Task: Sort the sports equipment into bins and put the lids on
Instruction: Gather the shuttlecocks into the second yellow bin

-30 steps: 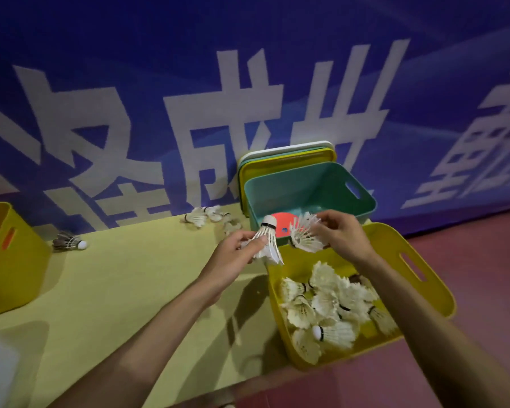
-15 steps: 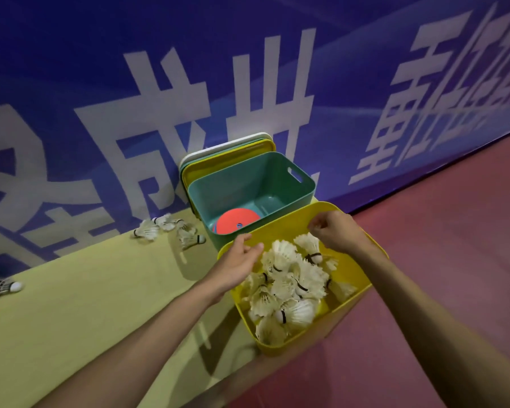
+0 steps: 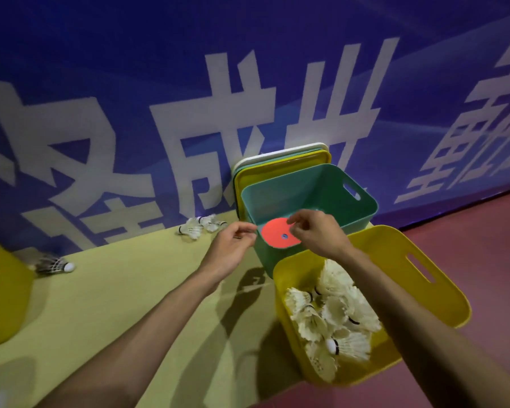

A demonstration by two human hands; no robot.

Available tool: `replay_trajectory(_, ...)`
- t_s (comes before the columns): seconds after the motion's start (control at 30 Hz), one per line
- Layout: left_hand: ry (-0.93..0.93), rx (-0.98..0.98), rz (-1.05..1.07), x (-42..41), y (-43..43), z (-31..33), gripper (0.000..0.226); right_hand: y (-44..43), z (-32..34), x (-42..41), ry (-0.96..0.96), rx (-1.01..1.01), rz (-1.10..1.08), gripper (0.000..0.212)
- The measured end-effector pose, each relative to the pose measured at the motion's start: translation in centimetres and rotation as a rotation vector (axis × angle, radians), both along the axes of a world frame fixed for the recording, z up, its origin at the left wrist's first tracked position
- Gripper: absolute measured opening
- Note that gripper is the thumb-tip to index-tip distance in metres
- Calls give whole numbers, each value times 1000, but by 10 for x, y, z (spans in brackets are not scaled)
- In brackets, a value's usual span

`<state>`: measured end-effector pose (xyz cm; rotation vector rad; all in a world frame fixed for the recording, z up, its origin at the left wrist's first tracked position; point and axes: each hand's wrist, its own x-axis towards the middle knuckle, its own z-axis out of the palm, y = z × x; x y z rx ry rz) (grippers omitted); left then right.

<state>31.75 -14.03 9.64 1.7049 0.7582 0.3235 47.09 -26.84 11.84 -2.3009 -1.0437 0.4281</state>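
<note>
Your left hand (image 3: 233, 245) and right hand (image 3: 318, 234) both hover with fingers loosely curled, and nothing shows in either. The right is over the teal bin (image 3: 301, 187), just above the red disc (image 3: 274, 238) lying inside. The left is just outside the bin's near wall.

The yellow bin (image 3: 395, 254) below your right forearm is heaped with white shuttlecocks (image 3: 333, 316). It appears to sit at the table (image 3: 115, 304) corner with its far side out over the floor (image 3: 468, 245). A brush from that forearm could tip it and spill the lot.

A loose cluster of shuttlecocks (image 3: 199, 226) lies by the wall and a dark shuttlecock (image 3: 53, 265) well to the left. A hasty grab could crush their feathers or roll one off the table.

The lids (image 3: 280, 161) lean behind the teal bin. Shoving the bin back might topple them.
</note>
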Motion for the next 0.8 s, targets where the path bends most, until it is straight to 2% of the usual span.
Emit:
replay_trajectory(0.23, 15, -81, 132, -28, 76, -23, 16, 100, -14, -31, 46, -2, 125, 24)
replay_trajectory(0.4, 66, -130, 223, -46, 139, -57, 15, 163, -56, -44, 130, -112, 142, 30)
replay_trajectory(0.63, 150, -151, 260, -45, 216, -114, 21, 216, -126, -49, 184, -311, 30, 44)
replay_trajectory(0.8, 262, -39, 163, -28, 255, -149, 45, 238, -159, -44, 164, -387, -96, 53)
